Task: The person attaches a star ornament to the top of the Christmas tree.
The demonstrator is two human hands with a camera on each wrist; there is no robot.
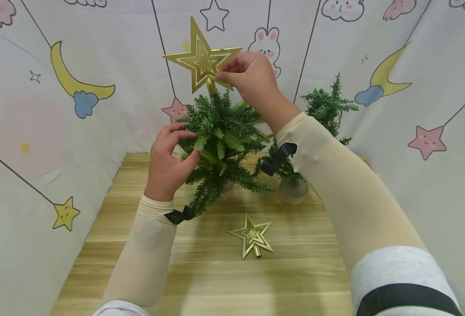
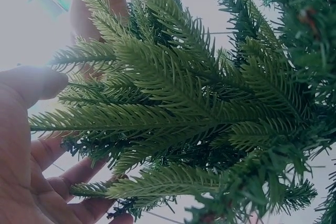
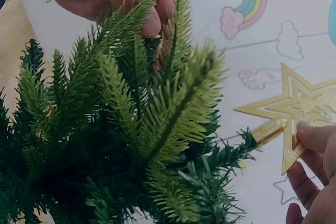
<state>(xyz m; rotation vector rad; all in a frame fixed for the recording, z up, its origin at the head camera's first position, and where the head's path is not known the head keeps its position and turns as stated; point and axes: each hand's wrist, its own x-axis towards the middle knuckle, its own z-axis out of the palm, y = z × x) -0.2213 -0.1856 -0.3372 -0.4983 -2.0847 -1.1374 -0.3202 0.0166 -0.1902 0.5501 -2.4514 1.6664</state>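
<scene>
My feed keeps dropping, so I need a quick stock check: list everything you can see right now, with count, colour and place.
small tree: 1, green, middle of the table, gripped at its left side.
second tree: 1, green, behind the right forearm, in a pale pot.
gold star: 1, gold, at the top of the small tree, pinched by its lower right point.
spare star: 1, gold, lying flat on the table in front of the trees.
table: 1, light wood.
backdrop: white cloth with moons, stars, clouds and rabbits, on three sides.
left hand: holds the small tree's branches.
right hand: fingers pinch the gold star.
</scene>
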